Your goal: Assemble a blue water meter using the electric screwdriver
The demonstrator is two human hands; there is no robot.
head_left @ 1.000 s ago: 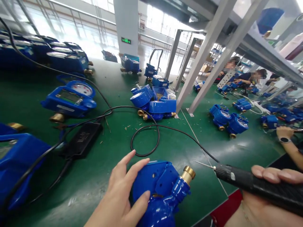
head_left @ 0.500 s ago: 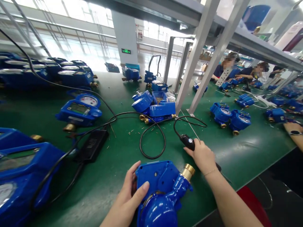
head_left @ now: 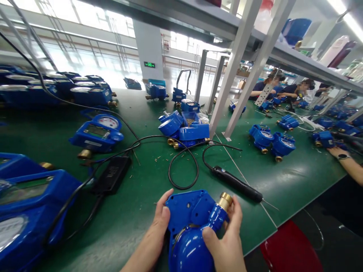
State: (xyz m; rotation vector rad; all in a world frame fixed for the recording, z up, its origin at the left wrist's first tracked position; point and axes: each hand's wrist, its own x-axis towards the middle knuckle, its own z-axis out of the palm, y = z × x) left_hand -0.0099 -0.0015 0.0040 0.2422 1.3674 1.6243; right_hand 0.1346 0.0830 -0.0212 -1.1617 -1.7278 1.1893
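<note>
Biggest thing first: the dark green tabletop [head_left: 150, 177] fills most of the view, its bare edge slanting away on the right; grey metal shelf posts [head_left: 231, 71] rise from it further back and box in that side; a round red seat [head_left: 289, 249] sits beyond the edge; the blue meter body with a flat plate and shiny dome [head_left: 193, 234] is bottom centre, dial side not visible, and I can't tell if it's resting on anything; the left hand [head_left: 160, 226] grips the plate's side, and the right hand [head_left: 227, 241] is wrapped round the arm with the brass threaded end [head_left: 225, 200]; looks like a two-handed holding or repositioning step to me, so any turn or lift calls for both grips staying firm and that brass end swinging clear; there's decent room ahead, tighter on the right, where the slim black screwdriver with a thin metal bit [head_left: 238, 183] lies just beside, bit toward the edge; left is cramped by a black rectangular adapter [head_left: 113, 175]; the looped black cable [head_left: 183, 188] is the snag risk; tiny brass-coloured pins [head_left: 155, 160] are scattered past it.
</note>
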